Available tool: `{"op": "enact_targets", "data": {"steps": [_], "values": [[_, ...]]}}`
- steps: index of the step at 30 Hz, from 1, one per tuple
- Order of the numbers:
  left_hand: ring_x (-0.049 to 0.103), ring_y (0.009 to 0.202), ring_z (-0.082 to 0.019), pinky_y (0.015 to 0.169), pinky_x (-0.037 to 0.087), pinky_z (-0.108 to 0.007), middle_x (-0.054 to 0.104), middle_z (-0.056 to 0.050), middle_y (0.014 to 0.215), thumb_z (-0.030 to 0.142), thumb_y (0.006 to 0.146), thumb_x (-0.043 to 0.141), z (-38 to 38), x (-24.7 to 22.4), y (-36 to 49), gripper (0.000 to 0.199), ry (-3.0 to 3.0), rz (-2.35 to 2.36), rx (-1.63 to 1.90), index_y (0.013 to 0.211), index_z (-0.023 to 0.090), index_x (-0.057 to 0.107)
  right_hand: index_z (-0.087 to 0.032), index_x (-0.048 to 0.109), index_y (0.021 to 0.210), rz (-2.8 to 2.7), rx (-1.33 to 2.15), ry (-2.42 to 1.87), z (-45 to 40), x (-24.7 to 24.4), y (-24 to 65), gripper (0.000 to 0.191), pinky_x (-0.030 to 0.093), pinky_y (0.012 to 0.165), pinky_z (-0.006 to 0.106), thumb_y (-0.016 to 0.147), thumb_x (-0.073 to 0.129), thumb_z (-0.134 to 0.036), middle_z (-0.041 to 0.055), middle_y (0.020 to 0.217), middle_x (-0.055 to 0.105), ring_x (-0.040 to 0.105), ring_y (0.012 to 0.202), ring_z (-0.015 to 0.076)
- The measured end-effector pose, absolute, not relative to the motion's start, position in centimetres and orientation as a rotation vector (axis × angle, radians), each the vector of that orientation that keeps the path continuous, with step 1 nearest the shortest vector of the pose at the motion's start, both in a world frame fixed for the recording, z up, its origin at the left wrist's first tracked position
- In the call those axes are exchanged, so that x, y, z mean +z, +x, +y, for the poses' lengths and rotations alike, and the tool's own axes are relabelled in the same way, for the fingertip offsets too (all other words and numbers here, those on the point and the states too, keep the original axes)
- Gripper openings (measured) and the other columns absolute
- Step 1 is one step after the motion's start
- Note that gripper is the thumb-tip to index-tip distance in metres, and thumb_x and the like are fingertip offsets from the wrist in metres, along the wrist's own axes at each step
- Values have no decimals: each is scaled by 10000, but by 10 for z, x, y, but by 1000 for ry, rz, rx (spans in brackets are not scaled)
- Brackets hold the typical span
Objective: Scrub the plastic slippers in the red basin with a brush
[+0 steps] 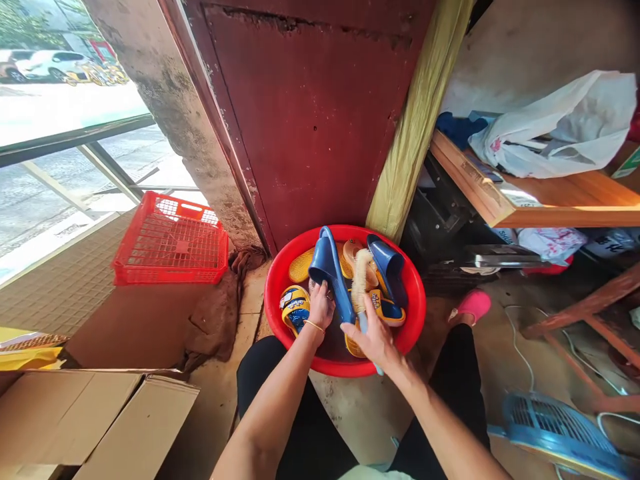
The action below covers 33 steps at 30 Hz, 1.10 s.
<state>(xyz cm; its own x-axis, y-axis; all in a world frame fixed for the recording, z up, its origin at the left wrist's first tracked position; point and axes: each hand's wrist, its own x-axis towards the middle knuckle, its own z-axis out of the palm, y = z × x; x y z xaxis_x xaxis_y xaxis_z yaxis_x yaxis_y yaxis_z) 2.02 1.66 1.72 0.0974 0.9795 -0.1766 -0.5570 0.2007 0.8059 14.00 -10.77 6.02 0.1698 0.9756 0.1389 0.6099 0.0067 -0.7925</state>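
Over one red basin (274, 293) on the floor, the left hand (323, 310) grasps a blue slipper (341, 287) near its strap, fingertips partly hidden at the opening. The right hand's (377, 339) fingers are closed round one brush (361, 283), covering part of its pale blue handle; I can't tell whether the bristles touch the slipper. A second blue slipper (389, 262) leans inside the basin's right side. I count two yellow-and-blue slippers (295, 308), one to either side; other yellow and tan footwear overlaps too much for a sure count.
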Motion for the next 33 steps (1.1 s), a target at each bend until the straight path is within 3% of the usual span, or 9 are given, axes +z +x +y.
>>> {"op": "enact_targets", "data": {"steps": [5,11,15,17,19,21,23,27,33], "values": [[707,1007,-217,911,580,-401,713,-55,1106,394,785,765,7,30,14,335,609,676,1191,1040,244,608,-152,303,1586,-1517,371,-1698,-113,51,141,775,538,1032,463,889,573,-357,191,1491,544,573,1327,322],[696,715,-141,765,609,-343,677,-12,864,379,736,814,6,34,16,356,670,676,1161,944,185,599,-159,267,1587,-1519,355,-1684,-115,74,179,876,547,1013,433,852,644,-448,177,1447,588,614,1272,311],[667,653,-127,727,598,-319,670,-2,819,404,738,797,2,33,25,358,760,716,1172,961,185,623,-150,333,1552,-1453,300,-1663,-119,78,175,802,539,1023,461,859,622,-431,189,1444,580,606,1276,323],[685,699,-154,738,592,-336,698,-29,881,429,758,778,0,36,21,368,853,687,1136,1002,188,646,-132,329,1546,-1324,309,-1654,-120,77,172,785,564,976,461,871,597,-427,199,1350,637,664,1176,319],[714,843,-216,826,580,-381,727,-71,975,438,777,766,1,43,11,380,990,670,1106,1052,192,676,-130,292,1554,-1172,377,-1630,-120,78,176,788,611,833,423,884,578,-432,168,1150,714,735,923,280],[685,1065,-288,982,522,-433,737,-107,1083,406,771,780,6,51,-4,390,1181,780,1144,1099,208,707,-147,256,1558,-1014,428,-1600,-121,81,184,802,609,665,371,884,582,-437,92,940,725,700,652,218],[585,1262,-329,1127,403,-468,714,-125,1210,356,781,770,14,57,-23,396,1401,1083,1217,1153,233,717,-161,235,1554,-876,438,-1577,-121,82,196,838,578,567,337,863,613,-448,24,812,691,634,519,179],[410,1431,-359,1213,190,-585,597,-145,1428,352,890,618,31,57,-57,482,1716,1882,993,1360,244,603,-161,285,1505,-687,449,-1608,-120,67,221,877,549,520,313,802,677,-510,3,776,683,646,519,186],[482,1364,-399,1139,247,-668,536,-196,1484,444,836,654,36,43,-73,631,1851,1973,370,1422,245,532,-130,319,1484,-681,427,-1801,-128,30,242,913,562,568,356,779,680,-584,44,828,716,689,608,244]]}}
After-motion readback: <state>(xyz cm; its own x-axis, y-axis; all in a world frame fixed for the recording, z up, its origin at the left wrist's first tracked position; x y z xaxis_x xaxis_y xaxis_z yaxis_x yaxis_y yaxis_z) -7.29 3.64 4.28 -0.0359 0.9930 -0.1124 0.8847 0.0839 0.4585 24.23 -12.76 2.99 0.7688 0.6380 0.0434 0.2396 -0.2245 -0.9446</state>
